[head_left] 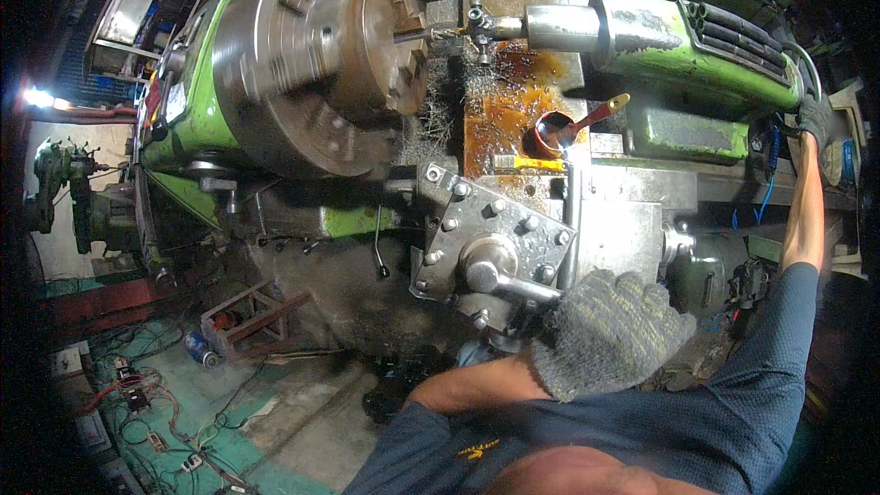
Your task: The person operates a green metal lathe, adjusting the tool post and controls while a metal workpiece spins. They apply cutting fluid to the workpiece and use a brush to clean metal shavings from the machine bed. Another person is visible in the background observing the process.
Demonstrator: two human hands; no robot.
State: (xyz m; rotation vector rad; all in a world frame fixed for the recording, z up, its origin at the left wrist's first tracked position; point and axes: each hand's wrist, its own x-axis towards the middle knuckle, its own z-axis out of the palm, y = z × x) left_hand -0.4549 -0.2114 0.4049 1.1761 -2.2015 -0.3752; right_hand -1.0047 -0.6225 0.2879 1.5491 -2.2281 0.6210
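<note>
My left hand (616, 335), in a grey knitted glove, is curled over the outer end of the tool post lever (524, 288). That lever sits on top of the square, bolted tool post (469, 236). My right arm stretches far right, and the gloved right hand (814, 117) closes on the rim of the tailstock handwheel (808, 69). The lathe chuck (275, 60) at upper left is blurred, with a toothed-looking round part (390, 46) at its front. A thin drill-like rod (449, 33) reaches that part from the tailstock quill (561, 27), with a small bolted clamp (477, 26) around it.
A red cup with a brush (555, 133) and a yellow-handled brush (530, 163) lie on the oily, chip-covered slide (513, 82). A carriage lever (379, 247) hangs below. Cables (197, 440) and a rusty frame (257, 316) lie on the floor at left.
</note>
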